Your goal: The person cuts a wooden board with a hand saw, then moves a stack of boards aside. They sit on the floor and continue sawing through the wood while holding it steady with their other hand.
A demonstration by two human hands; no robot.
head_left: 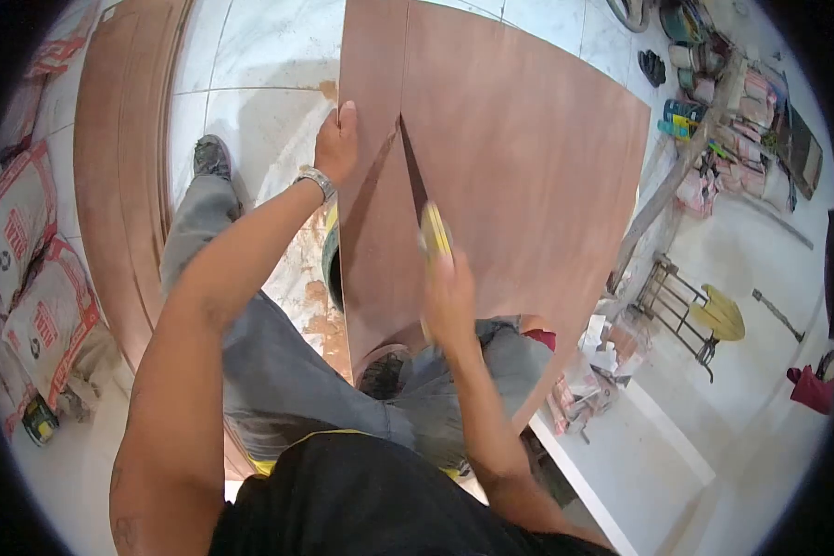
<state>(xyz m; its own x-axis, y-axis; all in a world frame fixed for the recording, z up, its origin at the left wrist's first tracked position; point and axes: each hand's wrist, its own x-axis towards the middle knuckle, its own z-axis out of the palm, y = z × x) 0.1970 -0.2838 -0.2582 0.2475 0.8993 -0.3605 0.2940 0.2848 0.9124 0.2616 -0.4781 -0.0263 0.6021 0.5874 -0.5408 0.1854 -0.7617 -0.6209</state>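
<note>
A large brown wood sheet point(528, 157) lies in front of me, with a thin straight line running down from its far edge. My right hand point(451, 301) is wrapped round the yellow handle of a handsaw point(415, 176). The saw's dark blade points away from me, its tip at the near end of the line, and it casts a shadow to the left. At the sheet's left edge, my left hand point(337, 144) grips the border, thumb on top and other fingers mostly hidden. My right foot point(383, 371) rests on the sheet's near part.
On the left lies a long brown panelled board point(125, 120), with printed sacks point(51, 315) beyond it. A green bucket point(333, 269) is partly under the sheet. Cans point(681, 119), a wooden beam point(663, 185), a metal rack point(663, 296) and a yellow shovel blade point(718, 315) are on the right.
</note>
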